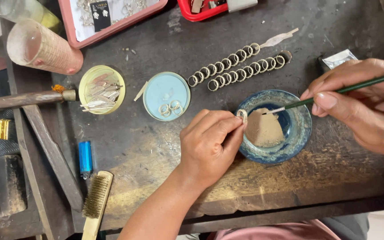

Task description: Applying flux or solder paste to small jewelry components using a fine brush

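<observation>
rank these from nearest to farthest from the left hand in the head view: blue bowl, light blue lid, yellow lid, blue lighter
From the left hand:
1. Blue bowl, just right of the fingertips.
2. Light blue lid, up and left.
3. Blue lighter, far left, and yellow lid, upper left: too close to call.

Left hand fingertips pinched; right hand in pen-grip

A small black card with white print and pale earring-like pieces on it lay in a pink tray at the bench's top edge, among loose metal bits on a white lining. Near the right edge, just above the person's right hand, sat a small clear plastic packet with silvery contents.
</observation>
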